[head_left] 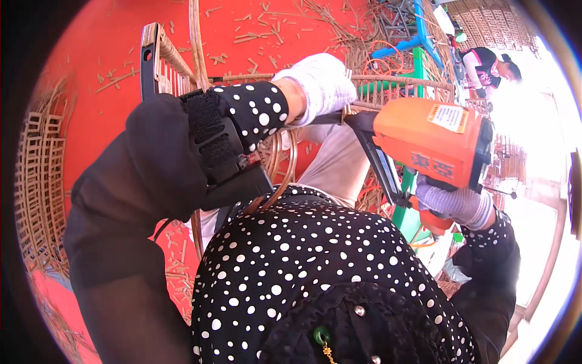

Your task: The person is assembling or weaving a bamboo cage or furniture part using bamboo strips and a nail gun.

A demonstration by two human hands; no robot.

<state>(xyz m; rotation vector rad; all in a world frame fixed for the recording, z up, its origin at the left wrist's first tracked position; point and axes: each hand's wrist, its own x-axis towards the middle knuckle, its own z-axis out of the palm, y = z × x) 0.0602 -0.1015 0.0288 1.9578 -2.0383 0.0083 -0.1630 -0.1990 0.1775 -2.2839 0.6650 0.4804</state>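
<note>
My right hand point(454, 203), in a pale knit glove, grips the handle of an orange and black nail gun point(424, 142). The gun's narrow black nose points left and meets a dark bar of a woven rattan frame point(403, 80). At that same bar, just left of the nose, is my left hand point(318, 88), also gloved, with its fingers curled down and closed. Whatever lies under those fingers is hidden. Several bent brown rattan strips point(285, 155) hang between the frame and my body.
The frame's dark upright point(148, 60) rises at the left. Cut strip scraps litter the red floor point(115, 42). Woven panels point(39, 182) stand at far left. A blue and green stand point(418, 42) is behind, with tangled strips point(370, 30). Another person point(488, 70) bends at upper right.
</note>
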